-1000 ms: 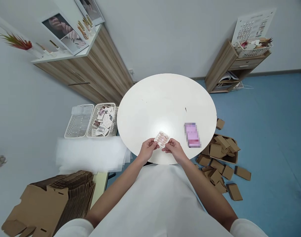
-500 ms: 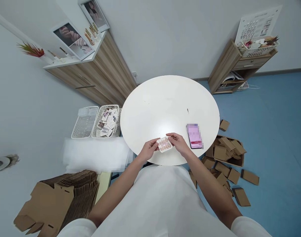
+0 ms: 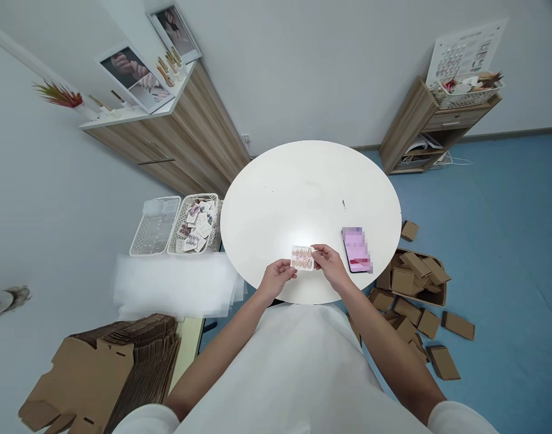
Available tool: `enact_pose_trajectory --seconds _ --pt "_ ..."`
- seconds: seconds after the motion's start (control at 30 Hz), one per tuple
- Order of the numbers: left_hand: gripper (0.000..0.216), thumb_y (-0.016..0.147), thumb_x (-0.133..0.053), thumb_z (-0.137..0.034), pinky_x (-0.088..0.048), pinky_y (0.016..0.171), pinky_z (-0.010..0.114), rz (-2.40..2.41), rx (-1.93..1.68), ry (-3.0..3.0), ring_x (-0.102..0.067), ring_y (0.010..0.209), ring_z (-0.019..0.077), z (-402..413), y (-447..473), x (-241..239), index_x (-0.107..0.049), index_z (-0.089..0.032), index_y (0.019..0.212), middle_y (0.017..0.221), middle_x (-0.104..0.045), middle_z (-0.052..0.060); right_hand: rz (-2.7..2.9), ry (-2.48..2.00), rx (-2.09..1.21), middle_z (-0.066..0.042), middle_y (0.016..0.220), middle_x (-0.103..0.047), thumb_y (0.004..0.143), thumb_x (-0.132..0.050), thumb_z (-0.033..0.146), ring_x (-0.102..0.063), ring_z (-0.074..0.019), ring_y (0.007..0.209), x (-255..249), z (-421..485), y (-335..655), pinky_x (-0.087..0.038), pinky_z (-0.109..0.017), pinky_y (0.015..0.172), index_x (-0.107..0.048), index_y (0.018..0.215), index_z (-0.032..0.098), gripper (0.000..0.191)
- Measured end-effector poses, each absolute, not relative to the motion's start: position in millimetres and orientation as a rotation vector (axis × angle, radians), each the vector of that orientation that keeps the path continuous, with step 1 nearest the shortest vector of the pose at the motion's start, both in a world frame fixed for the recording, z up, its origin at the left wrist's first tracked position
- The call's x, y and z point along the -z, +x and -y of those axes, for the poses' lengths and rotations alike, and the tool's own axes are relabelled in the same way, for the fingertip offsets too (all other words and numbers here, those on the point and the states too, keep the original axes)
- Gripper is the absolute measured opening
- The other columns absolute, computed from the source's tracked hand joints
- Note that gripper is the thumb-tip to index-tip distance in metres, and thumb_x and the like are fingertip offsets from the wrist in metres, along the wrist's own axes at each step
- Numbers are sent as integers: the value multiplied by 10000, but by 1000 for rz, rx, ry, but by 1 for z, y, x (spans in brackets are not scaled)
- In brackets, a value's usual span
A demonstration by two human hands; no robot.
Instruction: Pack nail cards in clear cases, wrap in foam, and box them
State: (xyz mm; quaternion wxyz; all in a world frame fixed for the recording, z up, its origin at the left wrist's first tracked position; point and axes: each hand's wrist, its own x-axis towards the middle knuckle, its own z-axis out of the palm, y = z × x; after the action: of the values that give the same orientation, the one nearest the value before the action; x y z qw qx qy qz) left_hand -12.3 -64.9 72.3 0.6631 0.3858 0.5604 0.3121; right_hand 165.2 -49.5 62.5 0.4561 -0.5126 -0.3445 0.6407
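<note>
A small clear tray of pink press-on nails [image 3: 301, 258] is held just above the near part of the round white table [image 3: 303, 193]. My right hand [image 3: 330, 267] pinches its right edge. My left hand [image 3: 278, 278] sits at its lower left corner with fingers curled; whether it still touches the tray is unclear. A phone [image 3: 356, 249] lies on the table just right of my right hand.
Two white baskets [image 3: 176, 224], one with nail cards, stand left of the table beside white foam sheets [image 3: 176, 283]. Flat cardboard blanks [image 3: 104, 367] are stacked at lower left. Small brown boxes [image 3: 415, 283] litter the blue floor on the right. Wooden cabinets stand along the wall.
The nail tray has been turned and lifted slightly toward the right hand. My left hand has slipped back from the tray's edge.
</note>
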Motion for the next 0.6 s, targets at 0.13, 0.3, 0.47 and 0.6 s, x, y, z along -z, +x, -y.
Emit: enact_pose_trajectory --seconds 0.13,0.3,0.47,0.6 --pt "314 677 -640 -375 -440 774 325 -1308 -756 855 -600 710 130 62 -11 -74 -600 -154 897 787 -641 45 873 -1270 -1602 36 673 -519 677 -590 368 -527 -93 554 -60 54 167 -377 -246 554 -534 879 198 269" --pt "333 704 -606 -397 -445 784 335 -1310 -801 866 -600 756 142 59 -16 -75 -609 -161 938 839 -648 56 998 -1250 -1688 22 687 -547 668 -613 337 -552 -121 678 -62 58 173 -399 -269 655 -553 922 198 295" --pt "310 724 -588 -364 -450 806 349 -1251 -719 984 -585 803 155 54 -19 -77 -623 -164 958 853 -647 56 1088 -1282 -1640 -12 796 -568 714 -557 381 -514 -118 729 -69 50 172 -396 -267 657 -596 939 199 292" --pt "328 731 -577 -376 -446 829 367 -1248 -668 1052 -580 832 165 48 -17 -78 -621 -171 983 846 -646 51 1145 -1284 -1629 12 684 -537 712 -548 386 -456 -90 594 -69 45 171 -380 -257 586 -629 880 189 271"
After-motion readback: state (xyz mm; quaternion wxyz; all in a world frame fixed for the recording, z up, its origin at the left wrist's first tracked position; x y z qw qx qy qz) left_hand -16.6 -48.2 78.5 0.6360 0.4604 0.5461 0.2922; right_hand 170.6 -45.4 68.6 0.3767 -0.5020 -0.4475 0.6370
